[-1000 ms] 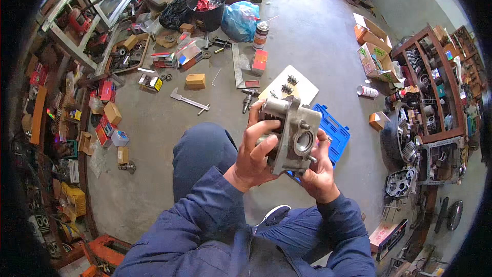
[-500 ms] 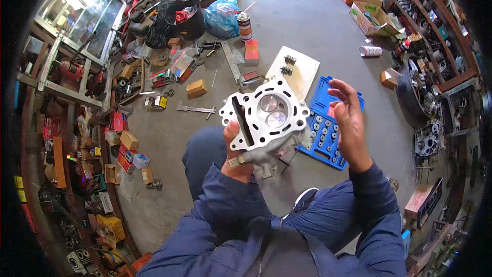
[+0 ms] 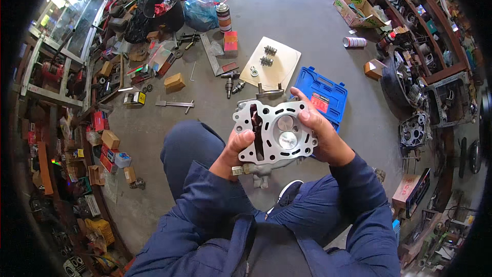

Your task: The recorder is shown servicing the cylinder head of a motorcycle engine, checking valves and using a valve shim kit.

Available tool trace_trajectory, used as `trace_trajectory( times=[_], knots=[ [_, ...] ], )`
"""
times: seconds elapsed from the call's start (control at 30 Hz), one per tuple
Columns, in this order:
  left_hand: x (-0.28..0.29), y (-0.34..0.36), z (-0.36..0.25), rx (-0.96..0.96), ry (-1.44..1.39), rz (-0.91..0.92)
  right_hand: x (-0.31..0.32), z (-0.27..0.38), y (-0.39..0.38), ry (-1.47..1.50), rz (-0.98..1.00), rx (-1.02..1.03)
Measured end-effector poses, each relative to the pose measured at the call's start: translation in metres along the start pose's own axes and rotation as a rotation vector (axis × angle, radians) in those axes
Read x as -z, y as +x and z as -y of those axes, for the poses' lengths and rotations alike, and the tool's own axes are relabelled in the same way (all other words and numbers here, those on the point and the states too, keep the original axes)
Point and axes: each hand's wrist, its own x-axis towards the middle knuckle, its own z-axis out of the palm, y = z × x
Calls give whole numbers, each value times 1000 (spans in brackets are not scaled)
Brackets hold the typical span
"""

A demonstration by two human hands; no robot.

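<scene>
A silver cylinder head (image 3: 266, 136) is held up in front of me, its flat face with two round valves toward me. My left hand (image 3: 233, 151) grips its left end, thumb on the face beside the long dark slot. At the right end my right hand (image 3: 325, 136) is closed round it, the thumb resting near the upper right corner and the other fingers behind. Beyond it, a blue plastic tool case (image 3: 324, 90) lies open on the floor, partly covered by that hand. A pale board (image 3: 279, 64) carries small dark metal parts (image 3: 267, 61) and rings (image 3: 254, 72).
Left of the board lie a caliper (image 3: 175, 104), a small cardboard box (image 3: 175, 82) and an upright spray can (image 3: 224, 18). A blue plastic bag (image 3: 204, 10) stands behind. Crowded shelves (image 3: 435, 31) and engine parts line the right side; boxes and parts fill the left.
My right hand has come in from the right and taken hold of the cylinder head. The head has turned a little and sits lower; the whole view has shifted slightly.
</scene>
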Motion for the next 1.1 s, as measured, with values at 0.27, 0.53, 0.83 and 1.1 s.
trace_trajectory(
  times=[0.27,0.53,0.83,1.1],
  knots=[
    [17,0,-14,49,225,-48,1,-4,8,-141,-42,-3],
    [33,-8,-23,159,539,-391,8,-48,27,-748,-133,30],
    [66,37,-2,41,370,-779,124,12,68,-815,-465,290],
    [207,78,-18,-362,265,-1013,190,-15,59,-1000,-554,18]
  ],
)
